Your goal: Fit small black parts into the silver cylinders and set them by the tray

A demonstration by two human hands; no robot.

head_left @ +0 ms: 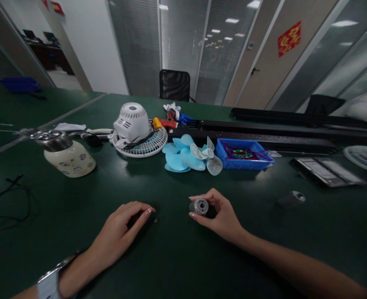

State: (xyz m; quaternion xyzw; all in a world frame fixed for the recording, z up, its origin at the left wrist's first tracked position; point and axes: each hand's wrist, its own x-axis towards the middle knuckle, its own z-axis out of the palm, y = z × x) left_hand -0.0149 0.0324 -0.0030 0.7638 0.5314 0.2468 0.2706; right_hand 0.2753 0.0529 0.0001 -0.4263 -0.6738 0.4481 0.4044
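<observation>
My right hand [219,214] is closed around a small grey cylindrical part [199,206], its open end turned toward me. My left hand [121,232] rests on the green table [171,257] with fingers curled, the fingertips just left of a tiny dark screw-like piece [156,220]. Whether anything lies under those fingers is hidden. A watch sits on my left wrist. Beyond the hands lie blue fan blades [183,154] and clear fan blades [210,158].
A white fan motor on a grille [136,133] stands behind, with a cream bottle [67,155] to the left and a blue tray of wires [244,153] to the right. Another grey cylinder [292,198] lies at right, near a flat dark device [326,170]. Black cables [11,195] trail left.
</observation>
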